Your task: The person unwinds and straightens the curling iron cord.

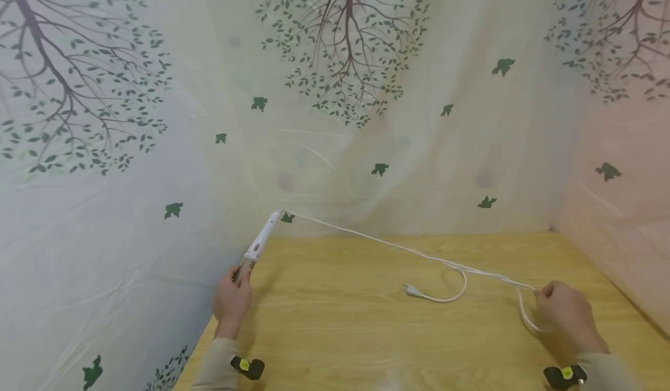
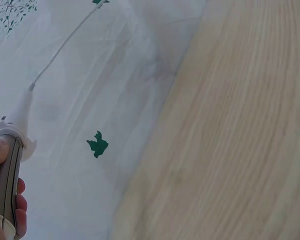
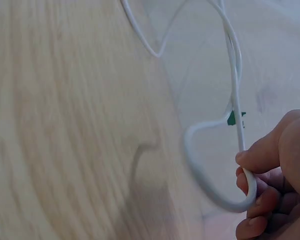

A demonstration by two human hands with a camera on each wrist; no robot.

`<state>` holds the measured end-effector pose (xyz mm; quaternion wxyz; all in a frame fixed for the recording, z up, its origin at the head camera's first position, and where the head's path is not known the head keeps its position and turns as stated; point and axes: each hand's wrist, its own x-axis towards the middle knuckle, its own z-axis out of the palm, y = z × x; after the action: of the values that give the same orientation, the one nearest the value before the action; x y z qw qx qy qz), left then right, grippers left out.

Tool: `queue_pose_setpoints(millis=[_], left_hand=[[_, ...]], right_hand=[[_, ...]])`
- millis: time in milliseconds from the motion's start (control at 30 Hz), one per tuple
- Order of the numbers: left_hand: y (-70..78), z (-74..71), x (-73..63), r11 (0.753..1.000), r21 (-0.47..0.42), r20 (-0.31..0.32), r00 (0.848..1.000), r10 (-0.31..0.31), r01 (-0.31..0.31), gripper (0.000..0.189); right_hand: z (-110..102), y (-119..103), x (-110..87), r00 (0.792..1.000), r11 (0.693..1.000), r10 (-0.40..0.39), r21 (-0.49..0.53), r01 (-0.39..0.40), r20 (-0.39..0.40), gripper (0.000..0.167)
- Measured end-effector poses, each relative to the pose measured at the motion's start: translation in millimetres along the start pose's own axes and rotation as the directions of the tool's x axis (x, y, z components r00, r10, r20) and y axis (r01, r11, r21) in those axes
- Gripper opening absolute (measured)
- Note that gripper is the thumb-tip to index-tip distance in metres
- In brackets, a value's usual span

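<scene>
My left hand (image 1: 232,301) grips a curling iron by its grey-brown barrel (image 2: 6,175), with the white handle (image 1: 262,238) tilted up and away. In the left wrist view, fingers wrap round the barrel and a pale tip shows at its lower end. A white power cord (image 1: 361,235) runs from the handle end, stretched across to the right. My right hand (image 1: 565,312) pinches this cord between thumb and fingers. Below the pinch the cord bends into a loop (image 3: 210,187). Its plug (image 1: 412,290) points left, on a curved length of cord in mid-table.
A wood-grain table (image 1: 335,327) lies under both hands. Behind it and along the sides hang pale curtains (image 1: 335,164) printed with trees and green birds. Each wrist carries a small black camera mount (image 1: 248,368) over a beige sleeve (image 1: 217,363).
</scene>
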<state>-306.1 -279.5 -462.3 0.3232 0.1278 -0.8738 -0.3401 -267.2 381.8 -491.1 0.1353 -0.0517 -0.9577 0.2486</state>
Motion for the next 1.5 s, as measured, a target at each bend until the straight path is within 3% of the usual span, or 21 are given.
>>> queue_pose_setpoints(millis=[133, 533, 767, 1000, 1267, 1500], left_hand=[[-7.8, -3.8, 1.4, 1.000, 0.027, -0.014, 1.000, 0.002, -0.002, 0.032], [-17.7, 3.1, -1.4, 1.000, 0.016, 0.039, 0.999, -0.010, 0.009, 0.034], [-22.6, 6.4, -2.1, 0.997, 0.047, 0.131, 0.989, -0.074, 0.068, 0.037], [-32.0, 12.5, -3.1, 0.997, 0.065, 0.217, 0.974, -0.057, 0.044, 0.039], [-41.9, 24.1, -7.6, 0.995, 0.090, 0.234, 0.970, -0.068, 0.048, 0.037], [-42.4, 30.9, -12.3, 0.989, 0.137, 0.239, 0.967, -0.085, 0.053, 0.033]], right_hand=[[-6, 4, -2.7, 0.999, 1.000, -0.006, -0.021, 0.005, -0.038, 0.027], [-12, -1, -6.4, 0.997, 0.999, -0.002, -0.038, -0.001, -0.075, 0.026], [-8, 4, -4.8, 0.999, 0.998, 0.053, -0.021, -0.053, -0.006, 0.027], [3, 15, -3.7, 0.985, 0.991, 0.136, 0.005, -0.137, 0.109, 0.029], [12, 28, 12.5, 0.991, 0.994, 0.097, -0.052, -0.093, 0.094, 0.025], [15, 39, 28.0, 0.987, 0.995, 0.090, -0.043, -0.085, 0.135, 0.026]])
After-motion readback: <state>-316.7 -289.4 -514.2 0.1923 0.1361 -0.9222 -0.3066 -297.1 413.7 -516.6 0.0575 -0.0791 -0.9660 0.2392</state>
